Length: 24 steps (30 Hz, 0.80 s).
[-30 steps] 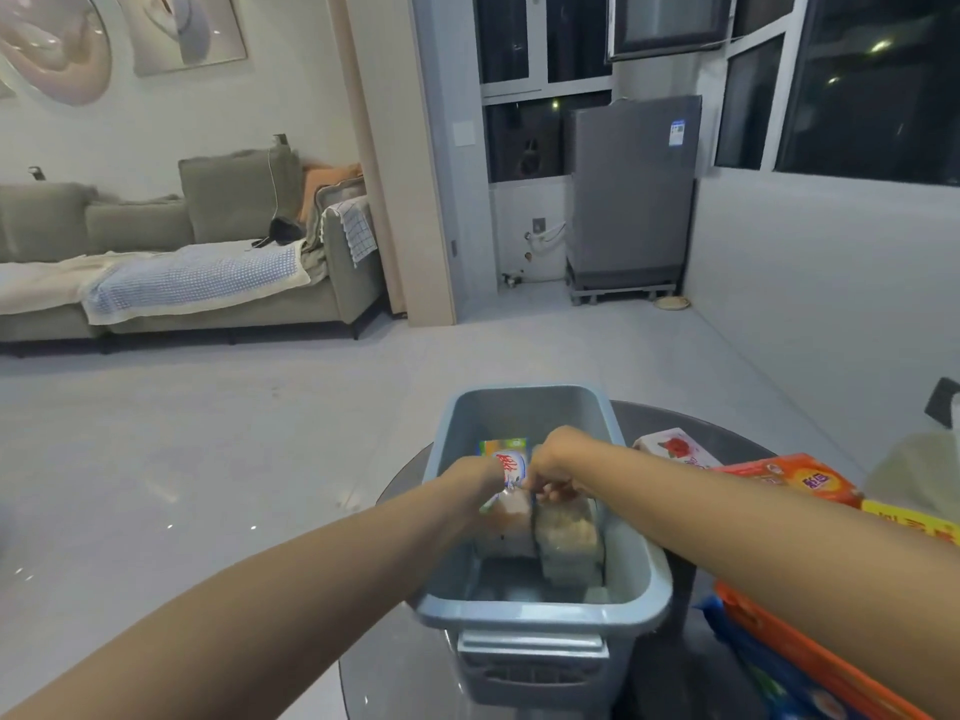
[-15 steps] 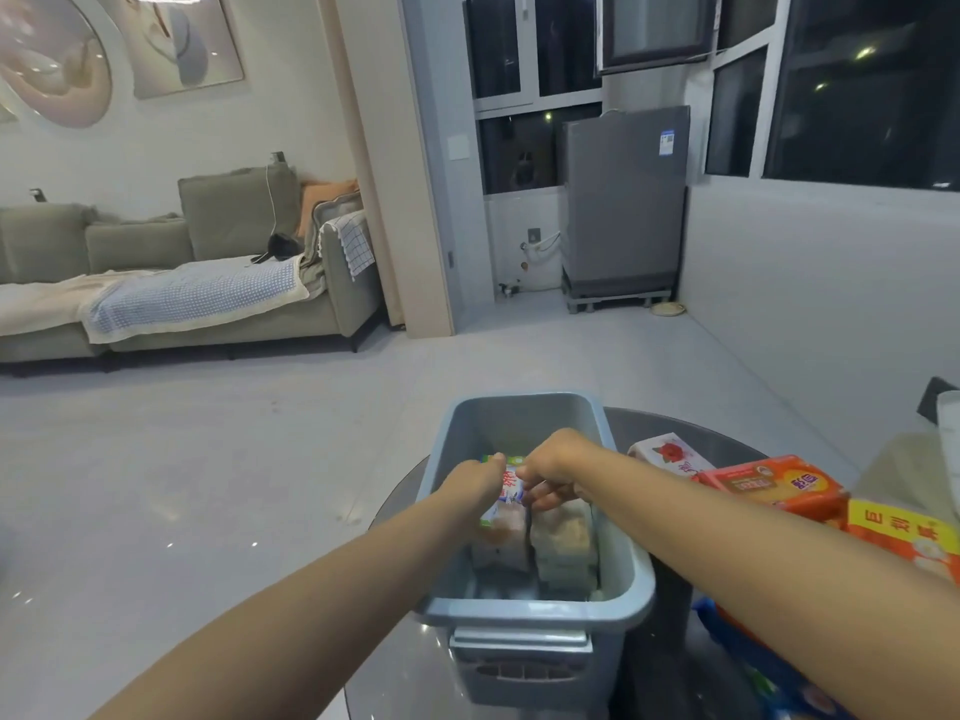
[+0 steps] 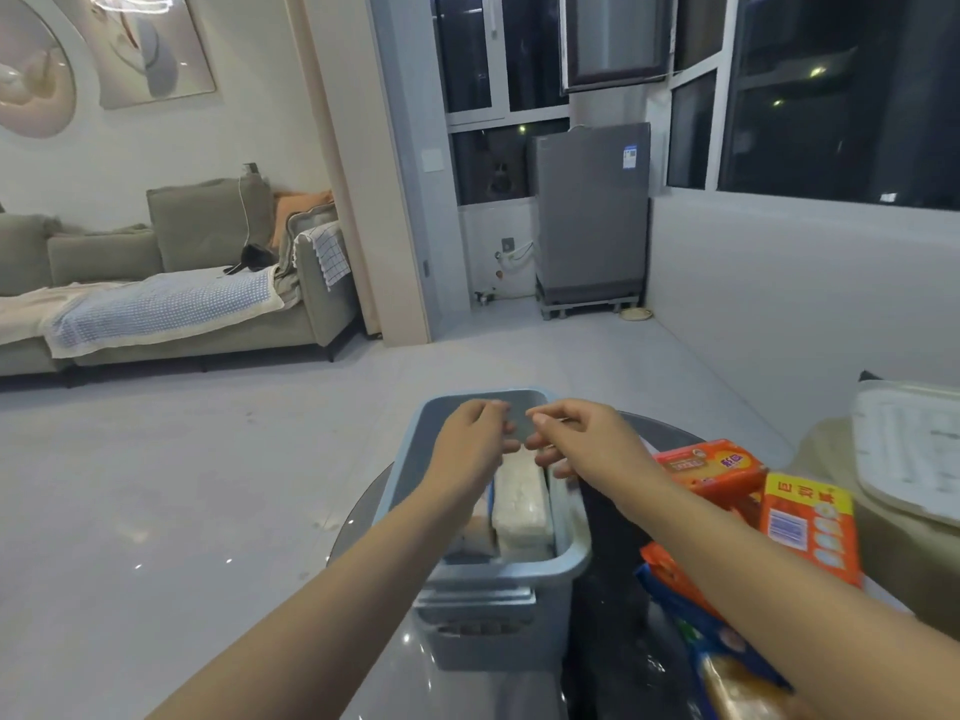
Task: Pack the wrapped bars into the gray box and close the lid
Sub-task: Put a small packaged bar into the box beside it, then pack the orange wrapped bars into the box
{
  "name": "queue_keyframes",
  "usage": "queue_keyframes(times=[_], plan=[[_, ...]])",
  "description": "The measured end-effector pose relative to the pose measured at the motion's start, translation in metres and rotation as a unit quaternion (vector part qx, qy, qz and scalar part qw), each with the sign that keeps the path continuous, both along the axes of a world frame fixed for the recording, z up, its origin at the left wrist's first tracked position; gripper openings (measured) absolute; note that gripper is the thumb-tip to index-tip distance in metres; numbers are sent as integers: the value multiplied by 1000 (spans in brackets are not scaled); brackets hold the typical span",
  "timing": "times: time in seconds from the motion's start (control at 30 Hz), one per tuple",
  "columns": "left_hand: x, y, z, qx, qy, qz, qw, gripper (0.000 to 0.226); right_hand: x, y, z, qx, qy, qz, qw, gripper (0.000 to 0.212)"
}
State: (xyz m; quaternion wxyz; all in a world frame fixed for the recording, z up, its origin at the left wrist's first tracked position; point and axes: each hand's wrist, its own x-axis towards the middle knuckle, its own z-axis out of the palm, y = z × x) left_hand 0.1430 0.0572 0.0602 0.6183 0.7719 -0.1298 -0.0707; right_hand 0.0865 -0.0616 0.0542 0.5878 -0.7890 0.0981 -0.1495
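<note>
The gray box (image 3: 571, 556) stands open on a dark round table, right in front of me. Pale wrapped bars (image 3: 519, 504) lie packed side by side inside it. My left hand (image 3: 470, 441) hovers over the box's middle, fingers loosely curled and holding nothing. My right hand (image 3: 582, 439) hovers beside it over the right rim, fingers apart and empty. Both hands are above the bars, not touching them. A pale translucent lid (image 3: 906, 452) lies at the far right on a beige surface.
Orange packets (image 3: 711, 467) and an orange box (image 3: 808, 527) lie on the table right of the gray box, with blue and orange packs (image 3: 711, 641) nearer me. The round table's edge (image 3: 363, 504) curves left of the box. Beyond are floor, a sofa and a washing machine.
Both hands have let go of the wrapped bar and risen out of the box. The bars now lie flat inside. My view has tilted slightly up.
</note>
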Motion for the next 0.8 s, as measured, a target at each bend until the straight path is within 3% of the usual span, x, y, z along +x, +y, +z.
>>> queue_keyframes(times=[0.23, 0.43, 0.73, 0.8], plan=[[-54, -42, -8, 14, -75, -52, 996, 24, -51, -37, -15, -45, -51, -57, 996, 14], [-75, -79, -29, 4, -63, -98, 993, 25, -85, -77, -30, -84, -51, -130, 987, 16], [-88, -103, -72, 65, -36, -133, 988, 30, -118, -103, -68, -190, 12, -130, 973, 16], [-86, -103, -81, 71, -37, -133, 988, 20, -122, -105, -76, -195, 25, -132, 972, 14]])
